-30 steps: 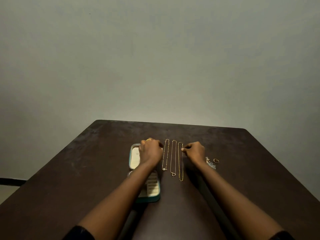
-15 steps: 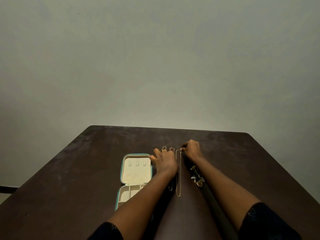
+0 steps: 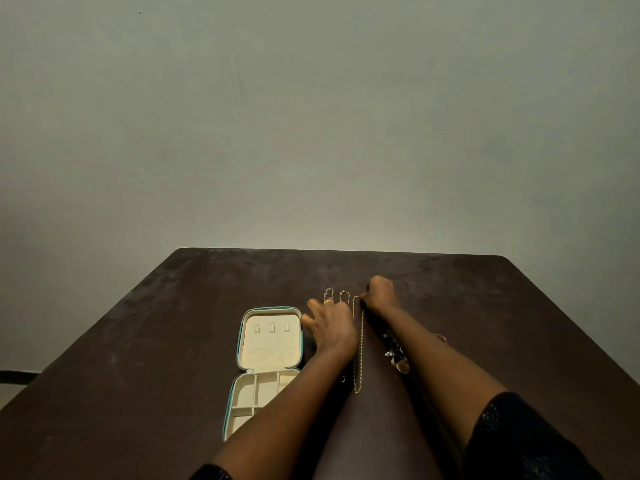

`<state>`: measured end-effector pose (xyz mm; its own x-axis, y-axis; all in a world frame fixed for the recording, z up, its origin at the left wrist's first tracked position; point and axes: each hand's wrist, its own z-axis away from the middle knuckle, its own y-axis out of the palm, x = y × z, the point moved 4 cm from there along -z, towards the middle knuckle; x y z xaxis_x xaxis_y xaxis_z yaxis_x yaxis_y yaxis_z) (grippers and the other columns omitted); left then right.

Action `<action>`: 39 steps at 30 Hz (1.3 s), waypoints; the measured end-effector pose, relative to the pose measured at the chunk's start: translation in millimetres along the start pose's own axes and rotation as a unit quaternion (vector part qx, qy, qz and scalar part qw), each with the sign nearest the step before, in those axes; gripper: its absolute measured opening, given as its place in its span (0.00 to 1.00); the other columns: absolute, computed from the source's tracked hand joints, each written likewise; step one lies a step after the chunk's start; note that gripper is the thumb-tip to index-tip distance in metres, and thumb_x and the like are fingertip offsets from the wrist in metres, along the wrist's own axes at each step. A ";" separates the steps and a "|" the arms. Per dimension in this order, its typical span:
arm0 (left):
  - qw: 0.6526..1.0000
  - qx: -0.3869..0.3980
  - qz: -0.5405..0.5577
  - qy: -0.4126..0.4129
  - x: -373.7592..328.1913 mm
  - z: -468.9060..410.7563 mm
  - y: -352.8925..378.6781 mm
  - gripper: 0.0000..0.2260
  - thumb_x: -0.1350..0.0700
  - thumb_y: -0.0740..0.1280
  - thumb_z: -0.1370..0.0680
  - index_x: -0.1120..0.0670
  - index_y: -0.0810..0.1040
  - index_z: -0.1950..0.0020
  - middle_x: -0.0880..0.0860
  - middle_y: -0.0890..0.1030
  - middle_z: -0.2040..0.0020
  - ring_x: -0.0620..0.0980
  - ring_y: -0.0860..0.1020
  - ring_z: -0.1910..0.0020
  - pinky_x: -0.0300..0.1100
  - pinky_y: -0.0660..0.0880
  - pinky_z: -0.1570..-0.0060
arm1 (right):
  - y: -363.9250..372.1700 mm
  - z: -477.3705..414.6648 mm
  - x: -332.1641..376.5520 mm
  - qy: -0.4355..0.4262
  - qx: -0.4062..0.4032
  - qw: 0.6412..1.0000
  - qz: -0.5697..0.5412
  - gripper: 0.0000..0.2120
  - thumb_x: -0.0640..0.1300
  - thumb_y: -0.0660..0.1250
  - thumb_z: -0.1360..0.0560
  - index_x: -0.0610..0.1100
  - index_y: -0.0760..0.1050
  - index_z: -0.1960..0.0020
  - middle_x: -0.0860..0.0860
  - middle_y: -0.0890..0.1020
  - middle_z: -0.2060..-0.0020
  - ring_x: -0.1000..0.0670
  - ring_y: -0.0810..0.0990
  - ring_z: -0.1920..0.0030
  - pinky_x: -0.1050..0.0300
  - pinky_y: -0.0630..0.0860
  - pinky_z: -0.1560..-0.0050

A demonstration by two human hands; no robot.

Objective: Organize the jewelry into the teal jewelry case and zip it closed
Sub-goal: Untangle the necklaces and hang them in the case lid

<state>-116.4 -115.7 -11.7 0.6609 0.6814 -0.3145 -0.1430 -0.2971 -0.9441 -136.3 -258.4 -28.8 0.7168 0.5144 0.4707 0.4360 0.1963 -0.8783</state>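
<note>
The teal jewelry case [image 3: 242, 344] lies open on the dark table, cream lid panel at the far side and divided tray [image 3: 256, 393] nearer me. Three gold necklaces lie side by side to its right. My left hand [image 3: 329, 327] rests flat with fingers apart over the two left chains [image 3: 329, 293], a ring on one finger. My right hand [image 3: 379, 292] pinches the top end of the rightmost chain [image 3: 360, 351]. A small heap of earrings and rings [image 3: 394, 355] lies beside my right forearm, and one ring [image 3: 440, 338] shows on its far side.
The brown table [image 3: 138, 358] ends at a far edge below a plain grey wall. A dark strip [image 3: 14, 377] shows at the left past the table edge. Both my forearms cross the near half of the table.
The view tilted, so the case reads lower and fully open. My left hand left the case lid and moved right onto the necklaces. My right hand reached farther to the rightmost chain's top end.
</note>
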 end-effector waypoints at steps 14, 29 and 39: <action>0.996 -0.003 0.086 0.037 0.4 -6.3 -8.2 0.18 0.50 0.65 0.23 0.53 0.71 0.34 0.55 0.72 0.34 0.57 0.67 0.33 0.50 0.64 0.38 | -40.3 27.5 12.2 -0.014 0.072 0.938 -0.340 0.12 0.30 0.60 0.26 0.42 0.69 0.66 0.46 0.77 0.70 0.57 0.76 0.76 0.65 0.68 0.73; 0.869 0.044 0.488 0.061 -3.9 12.4 -30.2 0.08 0.52 0.69 0.25 0.57 0.80 0.54 0.54 0.82 0.58 0.49 0.80 0.57 0.45 0.75 0.50 | -108.1 81.0 43.1 -0.062 0.140 0.913 -0.377 0.08 0.33 0.59 0.25 0.38 0.75 0.58 0.45 0.78 0.66 0.52 0.73 0.71 0.62 0.71 0.70; 0.650 0.364 0.659 -0.108 -7.1 57.3 -45.7 0.30 0.40 0.45 0.19 0.62 0.75 0.58 0.55 0.79 0.72 0.43 0.70 0.81 0.29 0.64 0.81 | -133.2 123.5 60.9 -0.043 0.102 0.874 -0.472 0.08 0.33 0.59 0.24 0.38 0.75 0.58 0.45 0.77 0.67 0.52 0.74 0.70 0.61 0.75 0.68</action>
<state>-156.8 -68.6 28.0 -0.4948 0.2577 -0.8299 -0.8425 -0.3761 0.3855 -217.9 -150.1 106.6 0.0414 0.1021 0.9939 0.6990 0.7078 -0.1018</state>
